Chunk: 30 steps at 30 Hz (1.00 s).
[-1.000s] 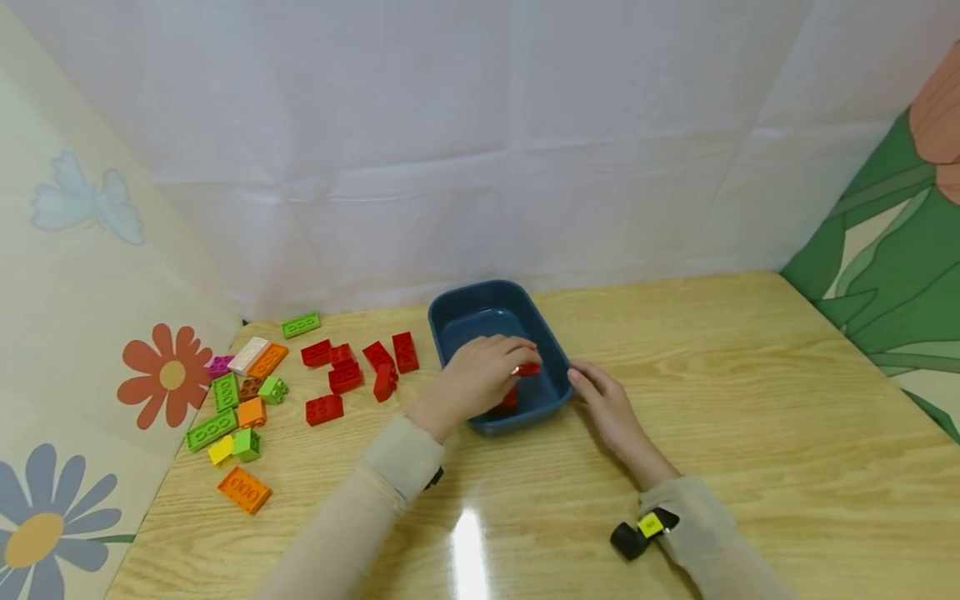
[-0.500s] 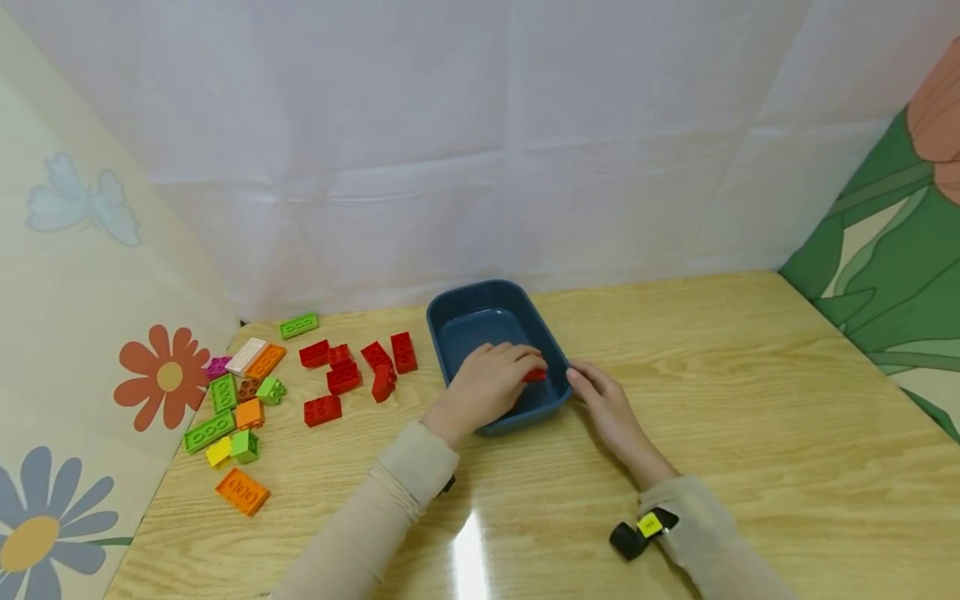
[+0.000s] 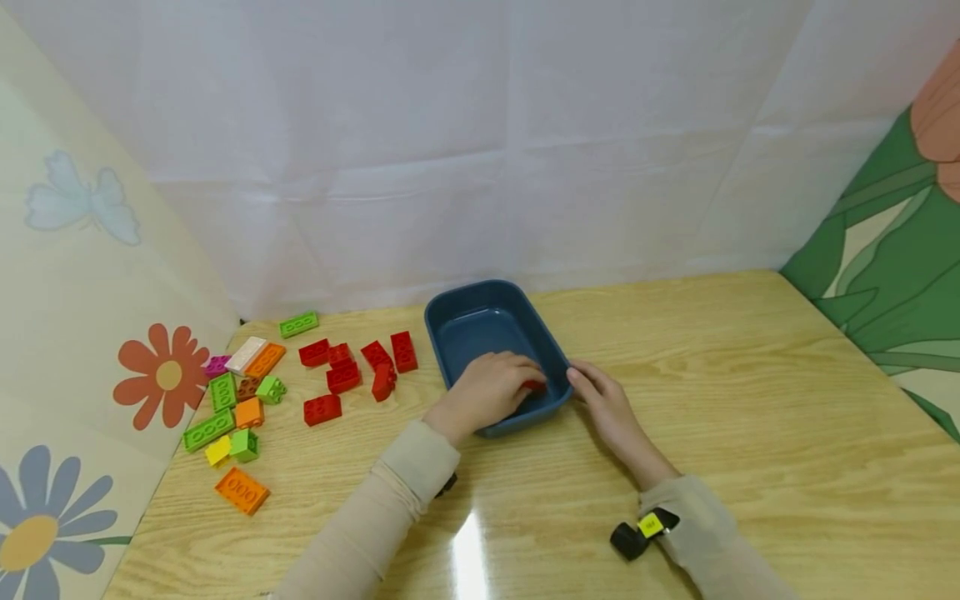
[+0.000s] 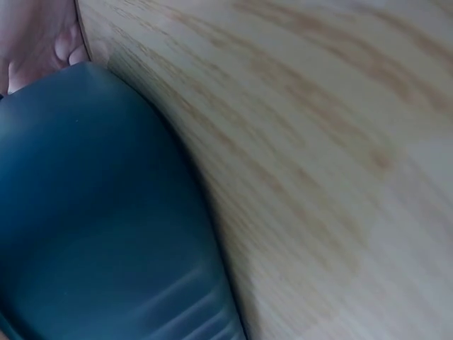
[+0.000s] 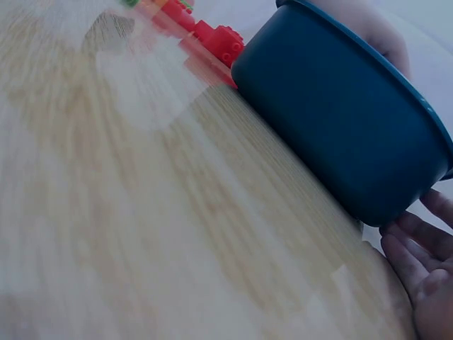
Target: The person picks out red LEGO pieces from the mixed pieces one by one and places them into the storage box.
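Note:
In the head view my left hand (image 3: 491, 387) reaches down inside a dark blue plastic bin (image 3: 442, 333), its fingers around a red toy brick (image 3: 533, 386). Most of that brick is hidden by the hand. My right hand (image 3: 611, 412) rests against the bin's near right corner, touching the outer wall with relaxed fingers; the right wrist view shows its fingertips (image 5: 403, 230) at the bin's lower edge. Left of the bin lie several red bricks (image 3: 343, 377) on the table. The left wrist view shows mostly the bin's outer wall (image 4: 99, 205).
Further left is a loose group of green, orange, yellow, pink and brown bricks (image 3: 209, 430). One orange brick (image 3: 242, 490) lies nearer the front. A white cloth (image 3: 480, 167) hangs behind the table (image 3: 750, 400), with flower-printed panels at both sides.
My left hand has moved slightly right and lower into the bin with the red brick. The right hand has stayed at the bin's corner, and the bricks on the table have not moved.

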Each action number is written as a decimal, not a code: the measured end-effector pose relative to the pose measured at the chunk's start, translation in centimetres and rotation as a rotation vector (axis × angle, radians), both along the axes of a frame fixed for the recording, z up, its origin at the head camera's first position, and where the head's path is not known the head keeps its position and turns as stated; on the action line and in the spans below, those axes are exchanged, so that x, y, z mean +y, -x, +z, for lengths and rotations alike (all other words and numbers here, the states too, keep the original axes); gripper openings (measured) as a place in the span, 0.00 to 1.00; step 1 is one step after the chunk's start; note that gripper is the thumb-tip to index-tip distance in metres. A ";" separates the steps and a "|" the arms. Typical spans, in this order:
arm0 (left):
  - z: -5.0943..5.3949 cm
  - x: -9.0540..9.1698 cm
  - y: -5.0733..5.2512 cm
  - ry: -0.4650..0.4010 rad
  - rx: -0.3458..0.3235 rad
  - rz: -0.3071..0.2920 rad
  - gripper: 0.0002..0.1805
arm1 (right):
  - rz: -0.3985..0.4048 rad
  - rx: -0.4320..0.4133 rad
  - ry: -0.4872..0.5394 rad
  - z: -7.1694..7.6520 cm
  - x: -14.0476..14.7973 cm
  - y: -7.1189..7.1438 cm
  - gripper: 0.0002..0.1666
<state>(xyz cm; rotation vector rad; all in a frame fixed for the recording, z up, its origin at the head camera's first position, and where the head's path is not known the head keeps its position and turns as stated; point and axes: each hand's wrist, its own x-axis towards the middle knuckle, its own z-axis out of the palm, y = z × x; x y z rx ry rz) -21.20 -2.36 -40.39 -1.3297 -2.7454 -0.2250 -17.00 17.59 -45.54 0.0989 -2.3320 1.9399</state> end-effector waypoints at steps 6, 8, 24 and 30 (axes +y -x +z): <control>-0.1 0.0 0.0 -0.002 -0.012 -0.005 0.14 | -0.007 -0.007 0.000 0.1 0.0 0.0 0.24; 0.0 0.0 0.0 -0.004 -0.018 -0.004 0.14 | -0.005 -0.010 0.002 0.1 0.0 0.0 0.25; 0.3 0.0 0.0 0.049 0.073 -0.030 0.14 | 0.001 -0.010 0.024 0.4 -0.1 -0.1 0.24; 0.9 -0.5 -0.1 0.018 0.079 -0.028 0.14 | -0.005 -0.022 0.019 0.3 -0.1 -0.1 0.24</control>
